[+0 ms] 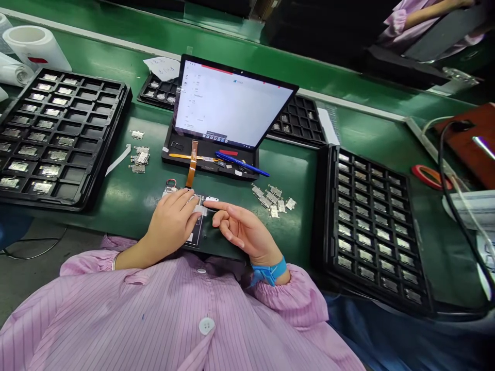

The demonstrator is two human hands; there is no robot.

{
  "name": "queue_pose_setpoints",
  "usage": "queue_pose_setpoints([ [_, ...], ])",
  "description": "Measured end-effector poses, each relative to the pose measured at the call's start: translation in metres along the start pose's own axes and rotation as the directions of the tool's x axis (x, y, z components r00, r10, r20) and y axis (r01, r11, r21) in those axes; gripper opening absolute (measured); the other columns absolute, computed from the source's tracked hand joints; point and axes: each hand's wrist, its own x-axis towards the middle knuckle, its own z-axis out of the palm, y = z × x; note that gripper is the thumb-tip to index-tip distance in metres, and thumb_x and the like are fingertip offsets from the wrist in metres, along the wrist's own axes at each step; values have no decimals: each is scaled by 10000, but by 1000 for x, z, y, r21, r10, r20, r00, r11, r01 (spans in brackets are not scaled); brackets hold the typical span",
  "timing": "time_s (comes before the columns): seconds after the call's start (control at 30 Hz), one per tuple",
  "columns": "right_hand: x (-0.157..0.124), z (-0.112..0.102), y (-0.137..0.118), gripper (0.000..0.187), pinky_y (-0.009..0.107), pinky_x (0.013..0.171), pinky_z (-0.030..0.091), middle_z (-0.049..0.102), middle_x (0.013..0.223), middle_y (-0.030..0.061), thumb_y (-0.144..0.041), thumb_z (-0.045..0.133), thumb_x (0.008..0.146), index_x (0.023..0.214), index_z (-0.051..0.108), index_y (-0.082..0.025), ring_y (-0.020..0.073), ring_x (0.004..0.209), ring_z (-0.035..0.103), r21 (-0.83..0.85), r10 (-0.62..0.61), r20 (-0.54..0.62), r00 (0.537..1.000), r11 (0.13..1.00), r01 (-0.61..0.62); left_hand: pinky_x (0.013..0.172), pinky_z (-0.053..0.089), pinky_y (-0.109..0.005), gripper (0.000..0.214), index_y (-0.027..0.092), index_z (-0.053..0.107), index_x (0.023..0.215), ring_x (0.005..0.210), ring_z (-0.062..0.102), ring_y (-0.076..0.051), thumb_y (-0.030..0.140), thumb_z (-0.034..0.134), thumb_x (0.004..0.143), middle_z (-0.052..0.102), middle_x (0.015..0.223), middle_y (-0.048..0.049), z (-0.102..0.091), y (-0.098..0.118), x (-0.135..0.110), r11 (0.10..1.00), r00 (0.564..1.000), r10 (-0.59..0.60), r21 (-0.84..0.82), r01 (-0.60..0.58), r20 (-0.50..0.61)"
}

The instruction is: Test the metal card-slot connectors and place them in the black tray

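A pink striped smock [162, 314] fills the near edge, a blue wristband [269, 272] at its right cuff. The left hand [172, 219] lies palm down over a circuit board [196, 235], fingers stretched side by side; whether they grip anything cannot be told. The right hand [247, 229] points its index finger to the board's right edge, the other fingers loosely curled, with nothing visible in their hold. The board lies flat at the near side of the green tabletop [297, 172], partly under the left hand.

Small metallic modules lie loose in a right-hand cluster [273, 197] and a left-hand pile [139, 155], with a white strip [118, 161] beside the latter. An orange-brown ribbon cable [192, 165] runs from the board to a black tray [247, 170], where a blue pen [243, 164] lies across the rim. A lit screen [232, 103] leans back above it.

Compartmented trays of modules flank the work: a left tray [79, 129] and a deep right tray [328, 206]. Beyond the latter is a red tape ring [423, 175]. More black trays [305, 121] sit behind the screen, and handwritten paper [162, 67] tops one at left. White rolls [42, 46] stand in the far left corner. Past a green ledge [150, 28], another person's pink sleeve [396, 21] shows at upper right.
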Motion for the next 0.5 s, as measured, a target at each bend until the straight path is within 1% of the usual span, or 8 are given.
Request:
queue_pose_setpoints([
  [0.13, 1, 1, 0, 390, 129, 287, 283, 654, 792, 60, -349, 589, 862, 1163, 677, -117, 63, 483, 481, 4, -11, -30, 999, 1000, 11, 1023, 464, -455, 275, 148, 649, 1157, 1202, 579, -266, 256, 505, 950, 663, 1244, -101, 1, -1, 0, 1000, 1000, 8, -10, -8, -9],
  [0.27, 5, 6, -2, 361, 131, 283, 194, 595, 723, 27, -361, 573, 853, 1076, 706, -111, 37, 441, 385, 61, 41, 2, 999, 997, -41, 1005, 473, -448, 271, 145, 653, 1146, 1180, 592, -263, 267, 519, 944, 675, 1225, -87, 2, -3, 0, 1000, 999, 27, 7, -27, -32],
  [0.33, 7, 11, -2, 388, 144, 297, 195, 575, 712, 20, -394, 555, 859, 1084, 696, -111, 41, 440, 372, 1, 56, 14, 998, 998, -56, 1005, 473, -449, 268, 155, 654, 1147, 1175, 595, -260, 264, 529, 936, 676, 1224, -80, 2, -4, 0, 1000, 999, 20, 7, -20, -38],
  [0.37, 8, 13, -2, 409, 152, 310, 220, 573, 713, 17, -409, 550, 866, 1128, 674, -121, 51, 448, 387, -79, 23, -22, 1000, 997, -24, 1006, 473, -452, 266, 164, 654, 1147, 1177, 595, -260, 262, 532, 933, 675, 1226, -78, 2, -4, 0, 1000, 999, 12, 4, -12, -36],
  [0.4, 8, 14, -1, 423, 163, 332, 266, 577, 719, 16, -414, 554, 870, 1174, 646, -136, 68, 471, 422, -203, -60, -93, 994, 978, 40, 1007, 473, -456, 264, 173, 656, 1146, 1179, 594, -259, 262, 532, 932, 674, 1229, -76, 2, -4, 0, 1000, 1000, 5, 2, -5, -31],
  [0.43, 9, 15, 0, 426, 181, 373, 341, 592, 744, 24, -403, 566, 870, 1209, 622, -152, 95, 524, 480, -373, -191, -174, 966, 921, 114, 1005, 474, -459, 260, 180, 657, 1143, 1183, 592, -260, 263, 529, 932, 672, 1231, -76, 1, -3, 0, 1000, 1000, 0, 0, 0, -26],
  [0.47, 9, 15, 2, 421, 218, 450, 436, 620, 804, 45, -382, 588, 863, 1223, 610, -165, 136, 624, 553, -567, -348, -225, 910, 806, 168, 1003, 476, -461, 256, 184, 660, 1138, 1185, 592, -260, 263, 526, 934, 672, 1231, -76, 1, -3, 0, 1000, 1000, -2, -1, 2, -22],
  [0.5, 10, 13, 4, 413, 286, 577, 523, 646, 909, 80, -354, 614, 849, 1220, 613, -173, 190, 779, 609, -746, -498, -219, 839, 640, 185, 1001, 478, -461, 253, 185, 661, 1133, 1186, 591, -260, 260, 523, 935, 672, 1231, -77, 0, -3, 0, 1000, 1000, -2, -2, 2, -18],
])
